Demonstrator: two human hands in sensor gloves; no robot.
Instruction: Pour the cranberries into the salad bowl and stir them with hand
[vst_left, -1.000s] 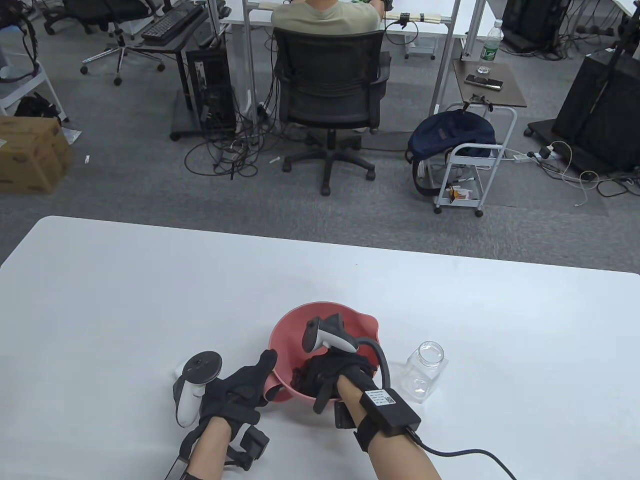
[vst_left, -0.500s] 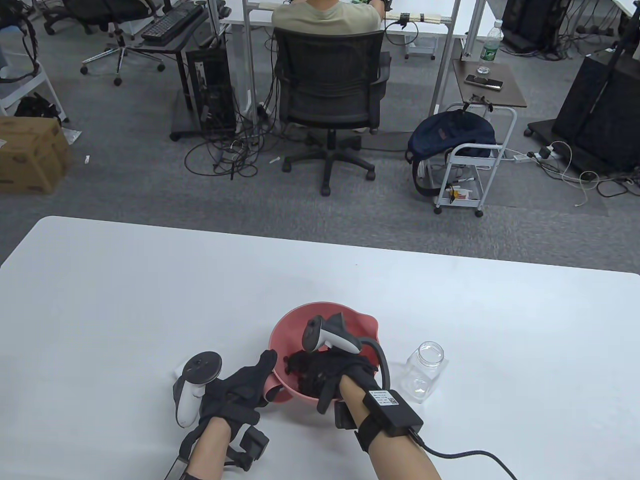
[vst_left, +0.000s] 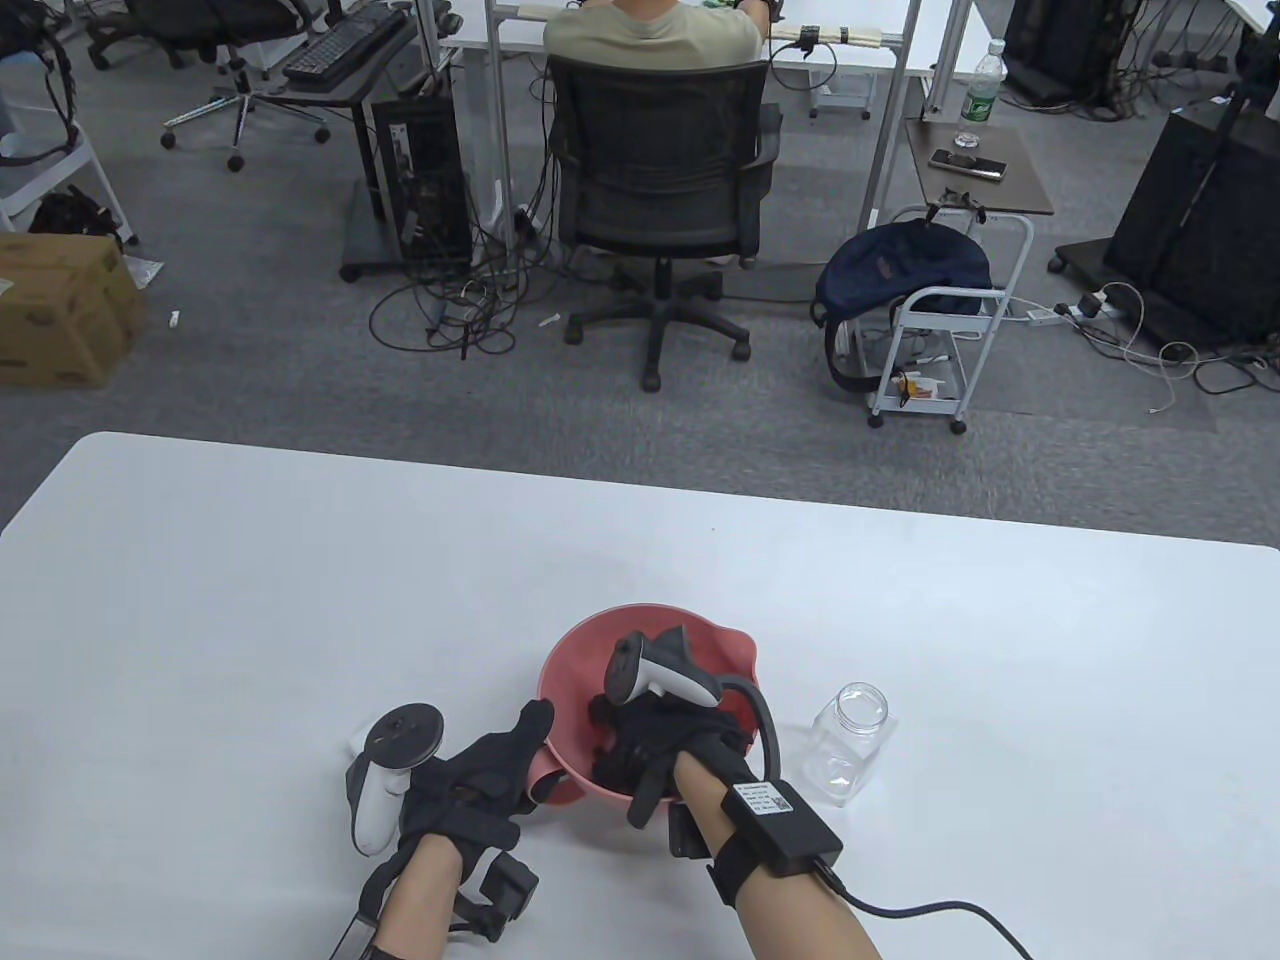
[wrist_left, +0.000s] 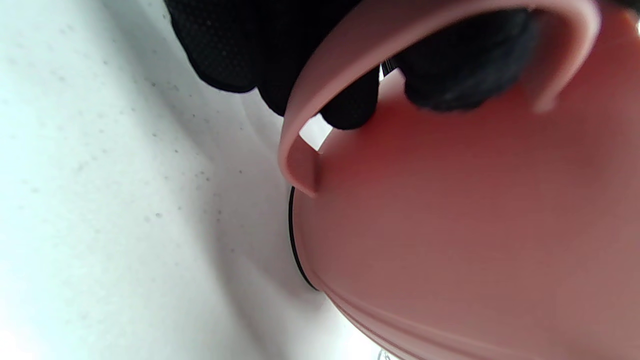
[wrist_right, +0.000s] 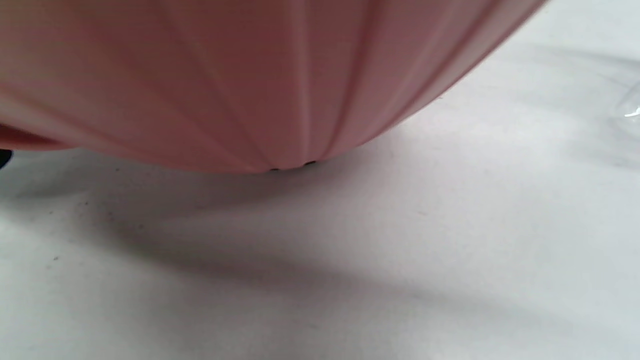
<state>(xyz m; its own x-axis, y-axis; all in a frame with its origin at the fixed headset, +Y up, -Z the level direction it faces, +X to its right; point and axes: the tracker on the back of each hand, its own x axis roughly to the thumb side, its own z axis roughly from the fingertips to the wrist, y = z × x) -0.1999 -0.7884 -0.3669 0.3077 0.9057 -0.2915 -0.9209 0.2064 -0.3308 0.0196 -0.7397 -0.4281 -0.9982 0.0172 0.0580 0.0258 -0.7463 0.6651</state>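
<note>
The pink salad bowl (vst_left: 575, 650) stands on the white table near its front edge. My left hand (vst_left: 535, 752) grips the bowl's left handle, thumb on the rim. In the left wrist view, its black fingers (wrist_left: 345, 100) curl behind the handle (wrist_left: 307, 120). My right hand (vst_left: 625, 740) is down inside the bowl, fingers loosely bent among the dark cranberries, which are hard to tell from the glove. Its thumb hangs over the near rim. The right wrist view shows only the bowl's outer wall (wrist_right: 250, 90) and the table.
An empty clear jar (vst_left: 848, 745) stands without a lid just right of the bowl. A cable (vst_left: 940, 908) runs from my right wrist to the bottom edge. A small white object (vst_left: 356, 742) lies half hidden by my left tracker. Beyond the table's far edge are chairs and desks.
My right hand's fingers have shifted inside the bowl and now cover the dark cranberries that showed to their left half a second ago. The left hand, bowl and jar have stayed put.
</note>
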